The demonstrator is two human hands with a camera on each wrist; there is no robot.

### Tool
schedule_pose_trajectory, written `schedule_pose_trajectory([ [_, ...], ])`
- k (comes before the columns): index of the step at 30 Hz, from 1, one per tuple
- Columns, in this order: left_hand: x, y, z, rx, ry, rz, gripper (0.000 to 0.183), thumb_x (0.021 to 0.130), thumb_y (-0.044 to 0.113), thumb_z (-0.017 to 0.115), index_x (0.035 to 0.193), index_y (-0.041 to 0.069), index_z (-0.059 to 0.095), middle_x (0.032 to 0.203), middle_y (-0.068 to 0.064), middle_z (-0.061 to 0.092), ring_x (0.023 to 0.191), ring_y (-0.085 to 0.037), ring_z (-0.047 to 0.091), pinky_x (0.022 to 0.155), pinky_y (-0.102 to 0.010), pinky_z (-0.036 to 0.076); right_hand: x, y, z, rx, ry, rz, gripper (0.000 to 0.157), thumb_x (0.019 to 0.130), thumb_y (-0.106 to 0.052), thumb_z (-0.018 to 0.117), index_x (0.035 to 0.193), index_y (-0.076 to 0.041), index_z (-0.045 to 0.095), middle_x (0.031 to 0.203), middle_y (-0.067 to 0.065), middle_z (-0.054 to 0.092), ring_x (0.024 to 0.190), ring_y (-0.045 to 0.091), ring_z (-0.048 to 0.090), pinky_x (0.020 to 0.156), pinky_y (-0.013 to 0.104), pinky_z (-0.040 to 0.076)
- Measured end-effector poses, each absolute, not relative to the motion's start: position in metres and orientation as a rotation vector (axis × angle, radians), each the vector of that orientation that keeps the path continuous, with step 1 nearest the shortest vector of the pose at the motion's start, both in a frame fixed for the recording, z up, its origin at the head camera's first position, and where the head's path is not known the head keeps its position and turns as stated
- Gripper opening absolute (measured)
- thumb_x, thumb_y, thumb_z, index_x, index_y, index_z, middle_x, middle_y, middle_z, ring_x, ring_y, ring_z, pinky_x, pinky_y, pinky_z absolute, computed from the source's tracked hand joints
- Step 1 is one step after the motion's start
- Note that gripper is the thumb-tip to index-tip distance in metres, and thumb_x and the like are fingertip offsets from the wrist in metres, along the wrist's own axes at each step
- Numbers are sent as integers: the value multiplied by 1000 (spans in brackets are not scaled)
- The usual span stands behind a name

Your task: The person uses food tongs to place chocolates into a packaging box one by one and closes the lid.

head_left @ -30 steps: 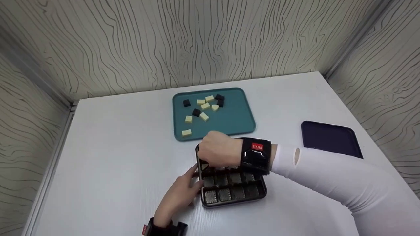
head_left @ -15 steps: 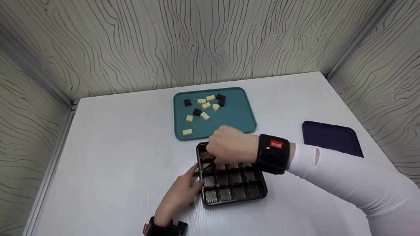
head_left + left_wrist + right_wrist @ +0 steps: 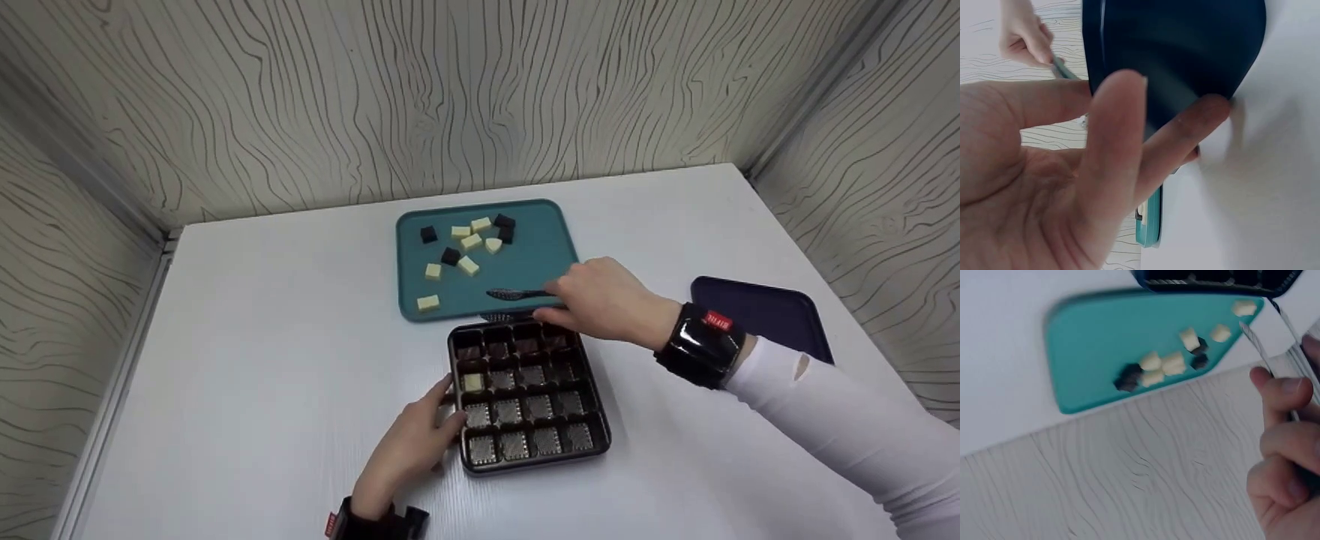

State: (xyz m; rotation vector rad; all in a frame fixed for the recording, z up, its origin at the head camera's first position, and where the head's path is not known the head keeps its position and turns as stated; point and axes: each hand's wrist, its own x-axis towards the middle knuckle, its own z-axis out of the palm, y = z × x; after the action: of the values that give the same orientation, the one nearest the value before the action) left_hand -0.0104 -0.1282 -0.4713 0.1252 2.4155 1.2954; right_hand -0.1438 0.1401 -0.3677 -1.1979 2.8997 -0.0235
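The right hand (image 3: 607, 300) has its fingers curled round a pair of tongs (image 3: 517, 294). The two tips of the tongs are apart and point to the left of this hand. One tip is over the near edge of the green-blue tray (image 3: 525, 262), and the other is by the far rim of the black box (image 3: 536, 466). You can't tell if that tip touches the rim. The left hand (image 3: 416, 435) has its fingers stretched out, and they touch the side of the box.

The box sits just to the right of the left hand, on the white counter (image 3: 262, 337). It has four rows of four little squares. The row farthest from the left hand has dark brown pieces (image 3: 497, 350) in it. In the next row, a pale block (image 3: 473, 382) sits in the square on the left hand's side. The other squares show shiny, bumpy bottoms.

The green-blue tray lies past the box, to the left of the right hand. Seven pale pieces (image 3: 471, 242) and four dark pieces (image 3: 451, 256) are spread out on it. To the right of the right hand is a dark purple tray (image 3: 757, 311), partly behind the arm.

The tongs are long and thin, with little marks on the tips.
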Motion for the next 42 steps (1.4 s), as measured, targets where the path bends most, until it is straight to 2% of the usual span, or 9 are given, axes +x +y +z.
schedule_pose_trajectory([
  [2,-10,-129,-472,132,2427,1293,69,105,24,60,160,-8,35,138,-32,65,46,-7,49,74,-36,54,-148,143,-375,-1135,2944,-65,50,99,-40,72,64,-13,49,56,-7,34,50,10,33,47,25,29],
  [7,-10,-129,-472,138,2449,1269,69,104,25,60,160,-6,35,127,-32,70,50,-9,46,88,-46,55,-167,146,-388,-1005,3014,-114,52,99,-38,72,63,-14,44,57,-6,30,51,11,32,48,25,25],
  [10,-11,-129,-472,139,2449,1273,69,104,26,61,160,-6,35,134,-32,68,53,-11,47,91,-49,55,-182,145,-395,-940,3042,-98,54,100,-38,71,64,-15,38,59,-6,27,53,11,30,49,25,24],
  [14,-11,-128,-472,149,2446,1289,70,104,26,61,160,-6,35,143,-32,63,55,-12,48,91,-50,55,-204,142,-404,-853,3074,-59,54,102,-40,68,64,-13,39,59,-3,33,54,14,35,48,29,33],
  [19,-11,-129,-473,154,2449,1291,70,104,26,62,160,-5,35,120,-32,73,51,-10,47,83,-45,56,-226,133,-414,-791,3061,-32,57,103,-41,66,62,-14,37,58,-2,35,54,15,40,52,38,48],
  [24,-11,-129,-473,140,2458,1281,69,104,26,62,160,-5,36,143,-31,64,56,-11,55,89,-50,58,-240,124,-423,-784,3030,27,61,104,-43,64,60,-17,32,55,-4,32,52,16,44,54,35,46],
  [30,-11,-126,-473,123,2449,1272,67,105,25,61,160,-5,37,147,-30,61,48,-8,54,90,-48,58,-244,120,-430,-795,3021,49,58,104,-43,64,60,-16,37,53,-2,34,53,21,54,57,36,46],
  [38,-12,-127,-473,142,2463,1277,68,104,26,61,160,-5,37,146,-30,62,57,-13,59,97,-55,57,-236,123,-424,-878,2964,45,62,102,-42,68,58,-16,31,55,-6,27,52,14,36,56,33,38],
  [42,-12,-128,-473,151,2469,1280,68,104,26,62,159,-6,37,146,-30,62,76,-20,69,102,-59,55,-229,124,-418,-943,2927,62,61,100,-41,70,58,-15,34,56,-5,29,54,14,35,55,33,38],
])
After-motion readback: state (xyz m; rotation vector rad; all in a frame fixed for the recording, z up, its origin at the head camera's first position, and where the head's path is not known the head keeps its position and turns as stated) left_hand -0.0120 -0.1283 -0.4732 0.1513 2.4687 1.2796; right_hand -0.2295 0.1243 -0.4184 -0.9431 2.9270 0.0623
